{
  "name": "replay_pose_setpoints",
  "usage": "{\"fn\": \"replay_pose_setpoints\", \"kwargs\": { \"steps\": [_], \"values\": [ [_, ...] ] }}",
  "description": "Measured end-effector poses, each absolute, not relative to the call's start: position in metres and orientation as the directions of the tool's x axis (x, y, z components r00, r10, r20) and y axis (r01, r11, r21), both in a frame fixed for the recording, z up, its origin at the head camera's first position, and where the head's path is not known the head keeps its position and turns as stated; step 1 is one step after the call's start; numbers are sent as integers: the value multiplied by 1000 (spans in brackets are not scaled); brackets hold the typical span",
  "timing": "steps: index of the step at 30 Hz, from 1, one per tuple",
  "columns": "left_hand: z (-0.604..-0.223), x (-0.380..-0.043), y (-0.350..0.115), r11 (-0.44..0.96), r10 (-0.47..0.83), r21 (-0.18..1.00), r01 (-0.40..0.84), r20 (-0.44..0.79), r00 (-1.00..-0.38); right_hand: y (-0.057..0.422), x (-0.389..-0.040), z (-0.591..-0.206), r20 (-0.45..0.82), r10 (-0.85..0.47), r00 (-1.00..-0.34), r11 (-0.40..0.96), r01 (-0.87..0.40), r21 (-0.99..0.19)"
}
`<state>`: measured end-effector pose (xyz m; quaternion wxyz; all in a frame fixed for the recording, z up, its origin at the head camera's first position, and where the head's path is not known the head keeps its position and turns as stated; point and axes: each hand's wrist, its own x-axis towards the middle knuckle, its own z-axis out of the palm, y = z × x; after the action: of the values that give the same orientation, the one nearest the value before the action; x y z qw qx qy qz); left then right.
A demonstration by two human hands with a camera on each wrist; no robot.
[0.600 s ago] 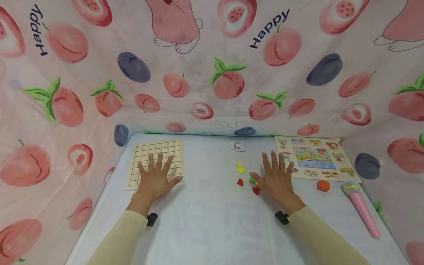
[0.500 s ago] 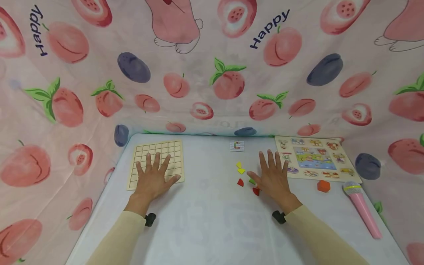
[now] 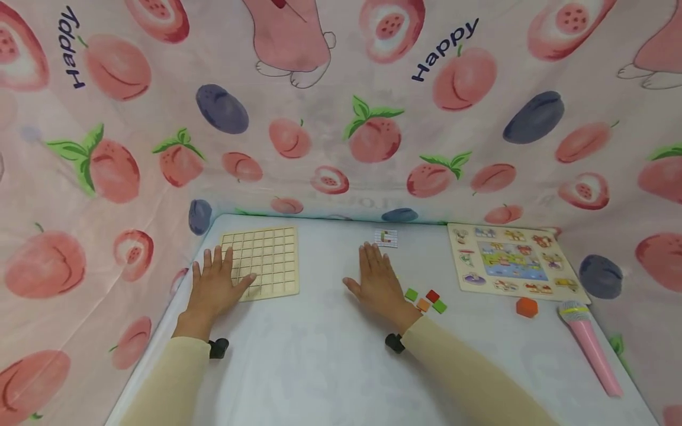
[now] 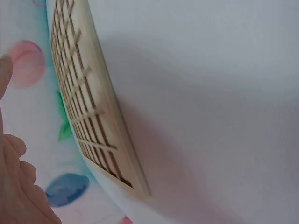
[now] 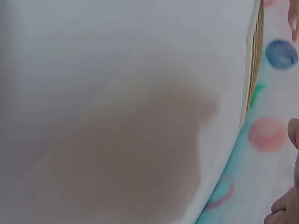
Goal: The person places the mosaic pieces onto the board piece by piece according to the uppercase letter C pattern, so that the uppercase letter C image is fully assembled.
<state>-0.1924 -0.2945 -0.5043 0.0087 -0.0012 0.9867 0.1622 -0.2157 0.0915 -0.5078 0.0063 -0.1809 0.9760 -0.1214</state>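
Note:
My left hand (image 3: 215,290) hovers with straight, spread fingers over the left side of a wooden grid board (image 3: 272,260). The board's edge and grooves also show in the left wrist view, where part of the hand enters at the left. My right hand (image 3: 379,287) holds nothing; its fingers are straight and point toward a small card (image 3: 386,238) with a coloured shape on it. Beside that hand lie small flat pieces: a green one (image 3: 411,294), a red one (image 3: 433,296) and an orange one (image 3: 423,305). Other yellow and red pieces are mostly hidden under the hand.
A wooden picture puzzle board (image 3: 514,260) lies at the back right. In front of it are an orange block (image 3: 527,307) and a pink toy microphone (image 3: 590,349). A fruit-print cloth (image 3: 330,130) rises behind the white table (image 3: 319,367) and along its sides.
Both hands have moved left. The right hand now covers the yellow and red pieces and has uncovered green, red and orange ones. More of the grid board shows. The head view has shifted slightly.

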Motion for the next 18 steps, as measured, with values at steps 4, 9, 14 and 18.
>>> {"fn": "replay_pose_setpoints", "kwargs": {
  "steps": [4, 9, 14, 18],
  "values": [
    [-511, -193, -311, 952, -24, 304, -41, -60, -998, 50, -216, -511, -26, -419, -908, 888, -404, -219],
    [-520, -195, -319, 948, -39, 310, -70, -104, -994, 10, -214, -521, -81, -495, -865, 853, -466, -233],
    [-528, -195, -320, 928, -31, 358, -100, -193, -981, -18, -210, -532, -160, -564, -810, 819, -523, -238],
    [-528, -195, -319, 916, -21, 382, -121, -255, -967, -29, -209, -534, -231, -580, -781, 814, -542, -210]
  ]
}}
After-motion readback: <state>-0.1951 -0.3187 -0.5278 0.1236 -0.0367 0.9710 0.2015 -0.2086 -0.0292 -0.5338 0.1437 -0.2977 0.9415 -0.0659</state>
